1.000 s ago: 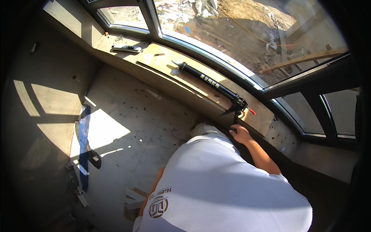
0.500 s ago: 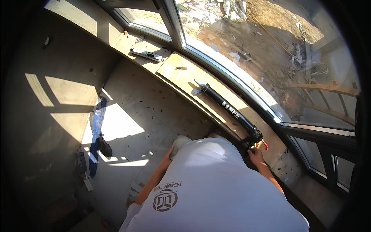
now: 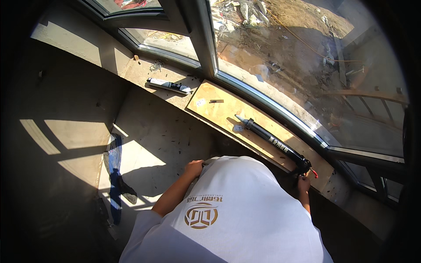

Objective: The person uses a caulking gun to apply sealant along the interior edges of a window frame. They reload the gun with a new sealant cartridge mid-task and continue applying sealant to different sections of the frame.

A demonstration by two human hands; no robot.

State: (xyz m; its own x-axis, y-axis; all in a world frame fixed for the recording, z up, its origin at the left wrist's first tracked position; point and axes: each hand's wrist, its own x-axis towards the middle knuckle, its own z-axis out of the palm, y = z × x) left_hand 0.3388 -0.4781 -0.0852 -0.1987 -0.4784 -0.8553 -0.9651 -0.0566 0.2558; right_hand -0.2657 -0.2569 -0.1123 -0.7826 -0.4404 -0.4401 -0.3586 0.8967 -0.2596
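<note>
A long black caulking gun (image 3: 274, 142) lies on a pale wooden board (image 3: 219, 105) on the window sill, with its nozzle pointing left. My right hand (image 3: 303, 184) reaches up to the sill and grips the gun's handle by the red trigger part. My left hand (image 3: 194, 168) rests at the front edge of my white shirt (image 3: 237, 210), with its fingers curled and nothing visible in it. The shirt hides my legs and most of my right arm.
A sealant cartridge (image 3: 169, 85) lies farther left on the sill, beside a small heap of screws (image 3: 156, 65). A grey window post (image 3: 199, 39) rises behind the board. A blue strap (image 3: 115, 175) lies on the sunlit concrete floor at the left.
The view has swung right and down along the sill. My right hand has closed on the gun's handle. My left hand has come into view at the shirt front.
</note>
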